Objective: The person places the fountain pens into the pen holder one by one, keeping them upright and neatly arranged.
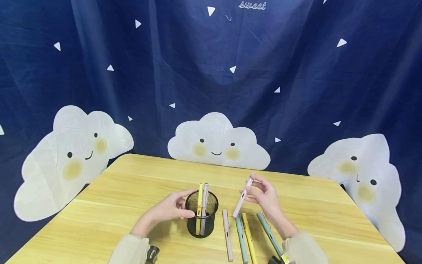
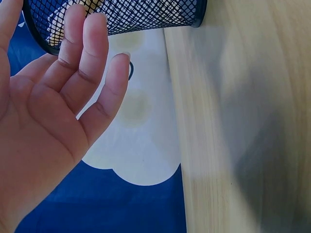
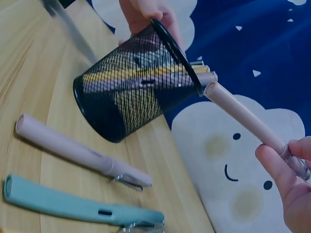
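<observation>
A black mesh pen holder (image 1: pixel 202 216) stands upright on the table with a yellow pen (image 1: pixel 199 200) and a pale pink pen (image 1: pixel 204 201) inside. My left hand (image 1: pixel 171 207) holds it by the rim, thumb on the near side and index finger on the far side; in the left wrist view its other fingers (image 2: pixel 95 43) lie by the mesh. Right of the holder, my right hand (image 1: pixel 263 192) pinches another pale pink pen (image 3: pixel 245 115) near its clip, the free end slanting down. In the right wrist view that end overlaps the holder's rim.
Several pens lie on the wooden table (image 1: pixel 148 176): a pink pen (image 1: pixel 227 234) nearest the holder, a green pen (image 1: pixel 241 240), a yellow pen (image 1: pixel 249 240), and a second green pen (image 1: pixel 269 233) below my right wrist. A blue cloth (image 1: pixel 211 80) with clouds hangs behind.
</observation>
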Demonstrator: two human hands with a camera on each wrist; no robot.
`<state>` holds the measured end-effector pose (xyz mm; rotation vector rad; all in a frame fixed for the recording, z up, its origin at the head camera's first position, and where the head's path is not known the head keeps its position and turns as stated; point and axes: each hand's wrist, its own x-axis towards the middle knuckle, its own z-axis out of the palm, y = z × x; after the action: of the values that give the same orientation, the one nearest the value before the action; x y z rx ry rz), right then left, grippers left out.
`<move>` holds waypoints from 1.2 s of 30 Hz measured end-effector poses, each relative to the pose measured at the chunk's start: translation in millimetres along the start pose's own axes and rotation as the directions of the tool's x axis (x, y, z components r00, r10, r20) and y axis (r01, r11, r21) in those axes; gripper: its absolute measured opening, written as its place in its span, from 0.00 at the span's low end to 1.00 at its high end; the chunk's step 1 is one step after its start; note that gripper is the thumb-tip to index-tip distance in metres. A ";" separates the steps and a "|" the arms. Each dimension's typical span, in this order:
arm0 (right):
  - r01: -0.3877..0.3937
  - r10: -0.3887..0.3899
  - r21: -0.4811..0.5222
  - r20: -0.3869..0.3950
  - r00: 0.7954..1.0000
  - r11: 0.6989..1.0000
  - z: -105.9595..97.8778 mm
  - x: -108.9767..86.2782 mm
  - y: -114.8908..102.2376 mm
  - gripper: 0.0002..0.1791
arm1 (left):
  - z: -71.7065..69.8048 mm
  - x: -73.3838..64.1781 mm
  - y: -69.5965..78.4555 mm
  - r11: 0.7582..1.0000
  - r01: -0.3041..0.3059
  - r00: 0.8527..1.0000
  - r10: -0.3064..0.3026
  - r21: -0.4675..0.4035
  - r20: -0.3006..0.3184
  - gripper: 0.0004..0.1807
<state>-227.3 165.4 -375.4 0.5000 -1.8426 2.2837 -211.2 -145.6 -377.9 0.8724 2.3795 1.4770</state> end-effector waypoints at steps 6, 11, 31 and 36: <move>-0.138 0.134 -0.015 -0.133 0.982 0.990 22.6 -0.9 -20.2 0.26 | 0.2 0.2 -0.2 1.000 0.011 1.000 -0.011 -0.002 -0.003 0.42; -0.121 0.120 0.003 -0.156 0.980 0.993 28.6 0.7 -20.7 0.25 | 0.2 0.2 0.1 1.000 0.007 1.000 -0.007 -0.003 -0.003 0.42; -0.070 0.078 0.051 -0.168 0.983 0.996 57.5 6.6 -14.3 0.29 | 0.2 0.0 -1.6 1.000 -0.006 1.000 0.006 -0.023 0.004 0.42; -0.049 0.055 0.048 -0.139 0.989 0.998 62.0 6.5 -12.7 0.36 | -0.1 0.2 -1.8 1.000 -0.005 1.000 0.005 -0.014 0.001 0.42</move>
<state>-219.5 107.5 -350.1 0.2917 -1.7615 2.3326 -212.1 -146.2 -379.4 0.8763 2.3652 1.4930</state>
